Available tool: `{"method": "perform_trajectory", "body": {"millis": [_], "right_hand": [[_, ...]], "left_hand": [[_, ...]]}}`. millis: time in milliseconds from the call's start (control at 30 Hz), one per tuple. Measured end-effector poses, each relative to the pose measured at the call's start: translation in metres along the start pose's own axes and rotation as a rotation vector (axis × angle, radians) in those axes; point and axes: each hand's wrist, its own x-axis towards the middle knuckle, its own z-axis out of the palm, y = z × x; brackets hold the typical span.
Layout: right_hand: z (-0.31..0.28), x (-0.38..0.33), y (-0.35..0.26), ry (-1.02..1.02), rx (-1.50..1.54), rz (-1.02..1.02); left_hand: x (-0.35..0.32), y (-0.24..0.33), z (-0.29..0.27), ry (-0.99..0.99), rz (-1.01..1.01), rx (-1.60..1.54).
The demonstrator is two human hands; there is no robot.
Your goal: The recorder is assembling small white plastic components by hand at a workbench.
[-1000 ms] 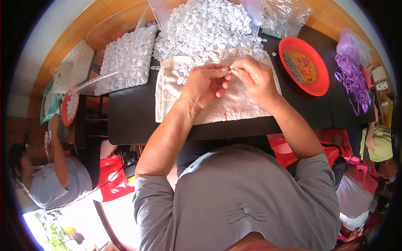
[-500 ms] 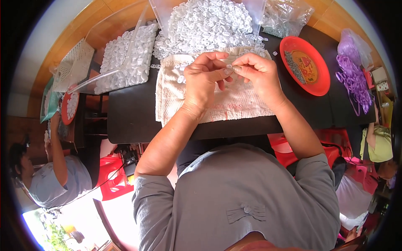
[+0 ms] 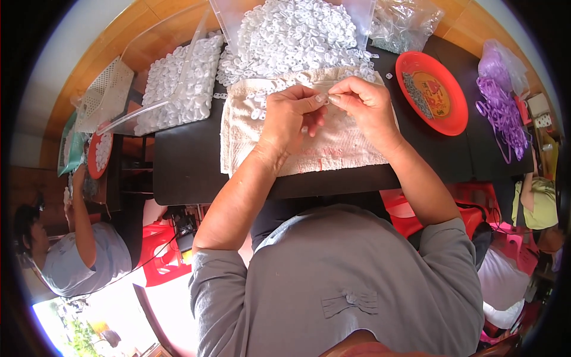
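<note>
My left hand (image 3: 288, 116) pinches a small white plastic piece (image 3: 322, 98) between thumb and forefinger, above a cream towel (image 3: 357, 152). Another white piece seems to rest against its lower curled fingers. The thumb and forefinger of my right hand (image 3: 369, 113) are closed and meet the held piece from the right. Whatever lies between those right fingertips is too small to make out. Several loose white pieces (image 3: 258, 112) lie on the towel beside my left hand. Beyond the towel, a big heap of the same white pieces (image 3: 297, 35) spills from a clear bin.
At left stands a clear box (image 3: 178, 83) full of white pieces. A red plate (image 3: 458, 116) with small grey parts (image 3: 416, 95) sits at right, near a clear bag (image 3: 404, 27) and purple ribbons (image 3: 502, 116). A co-worker (image 3: 89, 256) sits at left, others at right.
My left hand's fingers have shifted slightly, uncovering more loose pieces on the towel. The lower fingers have curled, and both hands still meet at the small piece.
</note>
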Motion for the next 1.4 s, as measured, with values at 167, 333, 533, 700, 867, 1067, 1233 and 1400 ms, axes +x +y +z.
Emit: {"method": "perform_trajectory", "body": {"millis": [167, 333, 533, 700, 867, 1067, 1233, 1400], "right_hand": [[0.003, 0.000, 0.000, -0.004, -0.022, -0.001], [0.006, -0.004, 0.003, 0.000, -0.022, 0.036], [0.014, -0.007, 0.002, -0.031, 0.158, 0.181], [0.012, 0.011, -0.023, -0.076, 0.244, 0.399], [0.021, 0.054, 0.005, -0.062, -0.417, -0.036], [0.040, 0.075, 0.022, -0.111, -0.813, -0.111], [0.042, 0.075, 0.023, -0.278, -0.996, -0.195], [0.028, 0.066, 0.005, -0.294, -0.795, -0.087]], "left_hand": [[0.001, 0.000, -0.001, 0.035, -0.004, 0.018], [-0.001, -0.004, 0.003, 0.074, -0.017, -0.007], [-0.005, -0.008, 0.009, 0.187, -0.008, -0.076], [-0.004, -0.001, 0.004, 0.203, 0.054, -0.068], [0.001, 0.008, -0.008, 0.356, 0.191, -0.127], [0.005, 0.011, -0.014, 0.410, 0.227, -0.174], [0.007, 0.013, -0.015, 0.435, 0.258, -0.215], [0.008, 0.011, -0.018, 0.437, 0.247, -0.192]]}}
